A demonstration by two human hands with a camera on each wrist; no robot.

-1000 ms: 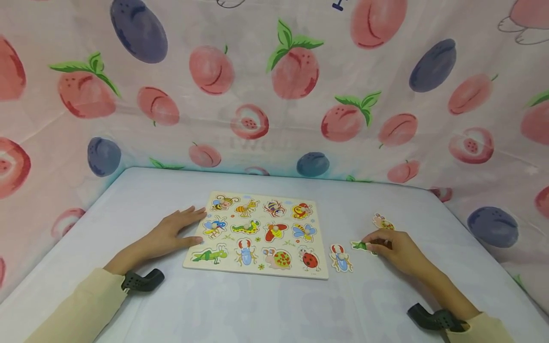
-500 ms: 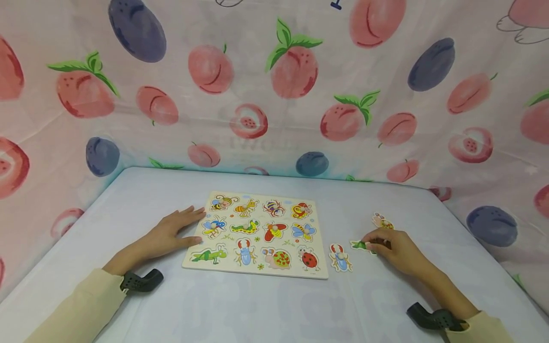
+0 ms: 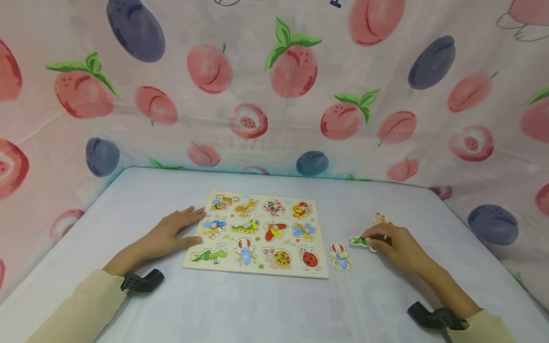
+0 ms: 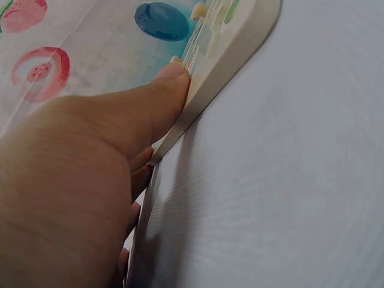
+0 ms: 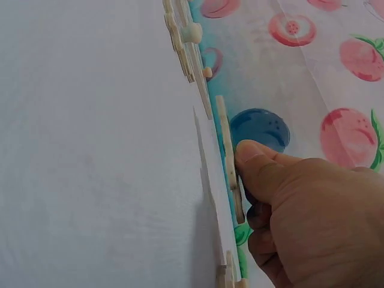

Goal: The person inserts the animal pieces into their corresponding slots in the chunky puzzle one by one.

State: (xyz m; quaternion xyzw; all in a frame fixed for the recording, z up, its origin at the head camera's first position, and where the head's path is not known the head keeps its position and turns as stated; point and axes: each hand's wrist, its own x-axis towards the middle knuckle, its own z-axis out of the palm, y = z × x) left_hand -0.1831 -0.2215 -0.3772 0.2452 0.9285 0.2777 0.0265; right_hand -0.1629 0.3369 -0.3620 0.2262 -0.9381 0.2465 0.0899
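Note:
On the table lies a wooden peg puzzle board (image 3: 201, 266) printed with insects. My left hand (image 3: 171, 233) rests at its left edge with fingers extended, and in the left wrist view the thumb (image 4: 171, 81) lies on the board's rim. To the right of the board, my right hand (image 3: 399, 247) pinches the green grasshopper puzzle piece (image 3: 358, 241). The right wrist view shows this grasshopper piece (image 5: 228, 150) edge-on and slightly off the tabletop. A blue stag beetle piece (image 3: 340, 257) lies between board and right hand. Behind the hand is a snail piece (image 3: 379, 218), partly hidden.
Knobbed pieces such as the caterpillar (image 3: 245, 227) and the red winged insect (image 3: 275, 232) sit in the board. A white cloth (image 3: 240, 309) covers the table. A fruit-print curtain (image 3: 274, 124) hangs along its back and sides.
My right hand has risen slightly with the grasshopper piece and now hides more of the snail piece. The left hand stays at the board's edge.

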